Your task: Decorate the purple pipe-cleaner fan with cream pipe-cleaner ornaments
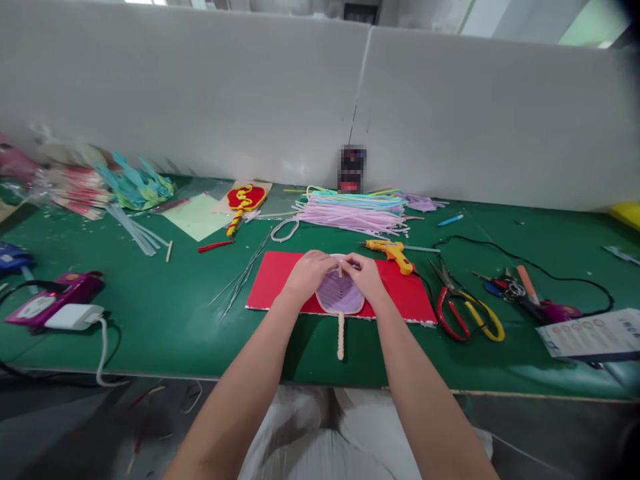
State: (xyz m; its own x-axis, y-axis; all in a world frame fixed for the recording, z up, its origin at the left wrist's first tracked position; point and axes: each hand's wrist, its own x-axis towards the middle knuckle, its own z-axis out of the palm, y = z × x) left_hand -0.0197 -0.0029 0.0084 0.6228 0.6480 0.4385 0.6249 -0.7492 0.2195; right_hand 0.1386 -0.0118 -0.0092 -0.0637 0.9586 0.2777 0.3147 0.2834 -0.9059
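Observation:
A round fan (341, 295) of lilac pipe cleaners with a cream rim lies on a red board (270, 277). Its twisted cream handle (341, 339) points towards me, past the board's near edge. My left hand (316, 270) rests over the fan's upper left, thumb and fingers pinched together. From the right, my right hand (365, 270) meets it at the fan's top, its fingers closed too. Between the fingertips shows a short cream pipe cleaner piece (341, 271); its exact shape is partly hidden by the fingers.
Behind the board lie bundled lilac pipe cleaners (345, 213) and a yellow glue gun (393, 252). Pliers (457, 303) with red and yellow handles are at right. A finished red-and-yellow fan (245, 200), thin wires (245, 273) and a purple power strip (65, 297) are at left.

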